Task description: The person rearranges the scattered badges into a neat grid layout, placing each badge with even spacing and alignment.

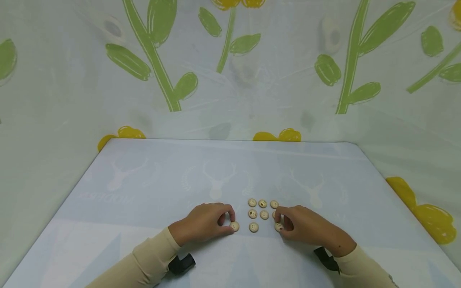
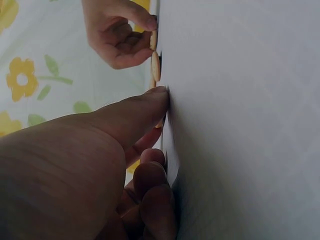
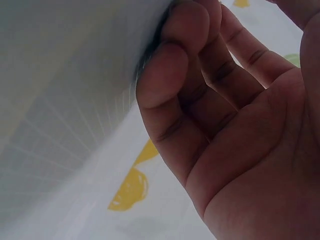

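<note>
Pale tan round buttons lie on the table in rows, with a top row of three (image 1: 263,204). Just left of the bottom row, my left hand (image 1: 205,223) pinches one button (image 1: 234,226) between thumb and index finger, at the table surface. On the right side, my right hand (image 1: 306,226) pinches another button (image 1: 279,227) the same way; its fingers partly cover the middle row's right button (image 1: 275,215). A single button (image 1: 253,227) lies between the hands. In the right wrist view, curled fingers (image 3: 162,75) show near the surface, and no button is visible.
A pale blue and white patterned cloth covers the table (image 1: 151,188). Behind and beside it hangs a white curtain (image 1: 245,108) with green leaves and yellow flowers. Black wrist-camera mounts (image 1: 181,264) sit under both forearms, close to the tabletop.
</note>
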Action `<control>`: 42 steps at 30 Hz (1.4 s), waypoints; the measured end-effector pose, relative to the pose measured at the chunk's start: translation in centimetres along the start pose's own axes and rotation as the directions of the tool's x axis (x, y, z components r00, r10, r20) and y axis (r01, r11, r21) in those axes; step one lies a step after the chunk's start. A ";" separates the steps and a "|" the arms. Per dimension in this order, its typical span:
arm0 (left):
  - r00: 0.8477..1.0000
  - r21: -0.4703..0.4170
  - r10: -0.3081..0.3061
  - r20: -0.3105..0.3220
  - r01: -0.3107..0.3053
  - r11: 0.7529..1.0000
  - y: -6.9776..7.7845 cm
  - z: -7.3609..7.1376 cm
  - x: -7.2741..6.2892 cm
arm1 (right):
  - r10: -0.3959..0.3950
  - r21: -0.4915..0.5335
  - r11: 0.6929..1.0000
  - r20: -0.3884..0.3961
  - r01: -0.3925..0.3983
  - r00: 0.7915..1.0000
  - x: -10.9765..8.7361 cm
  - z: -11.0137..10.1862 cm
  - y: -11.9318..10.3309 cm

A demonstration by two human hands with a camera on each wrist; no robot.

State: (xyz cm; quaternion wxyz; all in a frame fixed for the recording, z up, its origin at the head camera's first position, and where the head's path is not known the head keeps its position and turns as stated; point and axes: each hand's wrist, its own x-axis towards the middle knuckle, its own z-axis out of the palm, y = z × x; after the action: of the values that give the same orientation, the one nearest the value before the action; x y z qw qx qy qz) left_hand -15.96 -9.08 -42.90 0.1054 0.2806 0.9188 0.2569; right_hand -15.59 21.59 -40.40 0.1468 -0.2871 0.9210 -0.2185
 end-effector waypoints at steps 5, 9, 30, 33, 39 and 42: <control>1.000 -0.011 -0.003 0.011 0.004 1.000 -0.1 0.1 -0.1 | 0.008 0.039 0.999 0.015 -0.008 1.000 0.0 0.3 0.2; 1.000 -0.016 -0.003 0.013 0.003 1.000 -0.2 0.1 -0.3 | 0.007 0.060 0.998 0.020 -0.008 1.000 0.0 0.5 0.4; 0.999 -0.028 0.016 -0.028 -0.016 0.999 0.1 0.2 0.2 | -0.004 0.028 1.000 0.006 0.004 1.000 -0.2 -0.3 0.4; 1.000 -0.029 0.006 -0.029 -0.007 1.000 0.1 0.2 0.2 | -0.009 0.025 1.000 0.002 0.009 1.000 -0.2 -0.3 0.5; 0.999 -0.028 0.008 -0.041 -0.009 1.000 0.4 -0.1 0.0 | -0.006 0.043 0.999 0.008 0.006 1.000 -0.1 -0.2 0.4; 0.998 -0.014 0.030 -0.055 -0.030 0.999 0.8 -0.3 0.1 | -0.006 0.051 0.999 0.010 0.006 1.000 -0.1 -0.1 0.4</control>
State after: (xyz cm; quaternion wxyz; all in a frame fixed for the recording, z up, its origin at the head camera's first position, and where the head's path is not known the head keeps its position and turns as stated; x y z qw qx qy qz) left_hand -15.80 -8.58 -42.28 0.0783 0.2863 0.9151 0.2730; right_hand -15.77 21.97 -40.54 0.1579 -0.2870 0.9136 -0.2409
